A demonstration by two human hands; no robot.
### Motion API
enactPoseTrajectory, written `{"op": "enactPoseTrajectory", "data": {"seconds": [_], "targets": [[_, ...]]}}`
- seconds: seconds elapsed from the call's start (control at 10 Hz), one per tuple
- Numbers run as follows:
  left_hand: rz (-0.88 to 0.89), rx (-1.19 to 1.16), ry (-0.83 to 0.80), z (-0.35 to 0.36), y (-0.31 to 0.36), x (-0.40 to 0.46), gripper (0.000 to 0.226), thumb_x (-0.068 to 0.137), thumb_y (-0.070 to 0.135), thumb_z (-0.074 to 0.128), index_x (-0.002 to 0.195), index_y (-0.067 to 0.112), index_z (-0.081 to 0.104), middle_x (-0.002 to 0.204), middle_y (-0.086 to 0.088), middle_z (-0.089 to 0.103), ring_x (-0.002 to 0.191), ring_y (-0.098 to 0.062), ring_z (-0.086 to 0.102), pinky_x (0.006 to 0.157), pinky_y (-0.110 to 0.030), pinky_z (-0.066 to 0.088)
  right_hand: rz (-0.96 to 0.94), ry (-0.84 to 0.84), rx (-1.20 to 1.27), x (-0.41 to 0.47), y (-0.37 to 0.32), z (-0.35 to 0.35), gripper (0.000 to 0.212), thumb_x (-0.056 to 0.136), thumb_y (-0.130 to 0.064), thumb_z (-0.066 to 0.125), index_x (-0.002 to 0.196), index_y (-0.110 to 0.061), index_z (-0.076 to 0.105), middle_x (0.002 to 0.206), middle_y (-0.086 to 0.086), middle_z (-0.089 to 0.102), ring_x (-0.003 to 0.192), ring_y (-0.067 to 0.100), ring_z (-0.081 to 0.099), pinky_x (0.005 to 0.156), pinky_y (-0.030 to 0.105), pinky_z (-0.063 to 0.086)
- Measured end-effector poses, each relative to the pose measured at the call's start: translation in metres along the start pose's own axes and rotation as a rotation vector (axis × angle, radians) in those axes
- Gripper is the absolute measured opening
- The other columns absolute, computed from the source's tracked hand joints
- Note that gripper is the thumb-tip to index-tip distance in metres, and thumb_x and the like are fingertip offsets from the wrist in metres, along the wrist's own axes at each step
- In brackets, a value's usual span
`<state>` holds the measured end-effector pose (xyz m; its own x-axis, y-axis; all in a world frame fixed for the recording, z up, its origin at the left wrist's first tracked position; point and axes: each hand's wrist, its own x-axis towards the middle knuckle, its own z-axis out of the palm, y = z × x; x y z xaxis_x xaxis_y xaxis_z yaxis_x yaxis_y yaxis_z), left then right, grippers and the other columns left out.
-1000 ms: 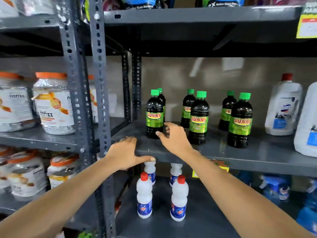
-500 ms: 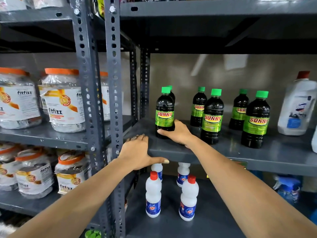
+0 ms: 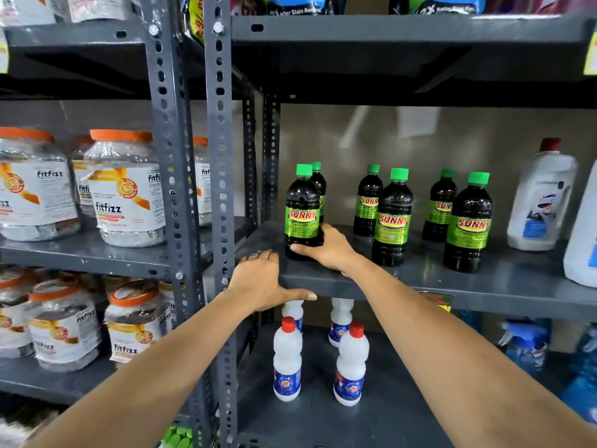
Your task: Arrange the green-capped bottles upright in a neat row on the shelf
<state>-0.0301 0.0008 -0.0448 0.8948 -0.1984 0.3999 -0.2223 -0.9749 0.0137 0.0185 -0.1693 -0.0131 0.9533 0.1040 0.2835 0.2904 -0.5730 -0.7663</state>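
Six dark bottles with green caps stand upright on the grey metal shelf (image 3: 420,279), set in three pairs, one bottle in front and one behind. The front left bottle (image 3: 302,210) stands near the shelf's left end, with the back left bottle (image 3: 319,185) just behind it and partly hidden. The front middle bottle (image 3: 392,218) and the back middle bottle (image 3: 368,202) stand to the right, then the front right bottle (image 3: 468,224) and the back right bottle (image 3: 441,205).

The right hand (image 3: 329,250) wraps around the base of the front left bottle: the thumb lies across its front low down and the fingers curl round its right side, so this grip is clamped on that bottle, which rests on the shelf.

The left hand (image 3: 261,282) rests on the shelf's front left corner, palm on top, fingers flat and the thumb hooked under the edge; its grip holds the shelf edge and no bottle.

A large white jug (image 3: 539,198) with a red cap stands at the right, apart from the bottles. White bottles with red caps (image 3: 287,363) stand on the shelf below. Clear jars with orange lids (image 3: 126,189) fill the rack at the left.
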Motion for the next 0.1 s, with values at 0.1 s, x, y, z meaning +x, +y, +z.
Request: {"op": "enactPoseTrajectory", "data": {"seconds": [0.1], "targets": [[0.048, -0.197, -0.022, -0.0049, -0.0038, -0.0016, 0.116, 0.049, 0.096, 0.048, 0.127, 0.011, 0.056, 0.128, -0.006, 0.061, 0.115, -0.025, 0.057, 0.096, -0.039, 0.046, -0.03, 0.154, 0.146, -0.0121, -0.0061, -0.0058, 0.077, 0.073, -0.044, 0.081, 0.135, -0.014, 0.047, 0.125, 0.001, 0.059, 0.113, 0.016, 0.057, 0.095, 0.029, 0.046]]}}
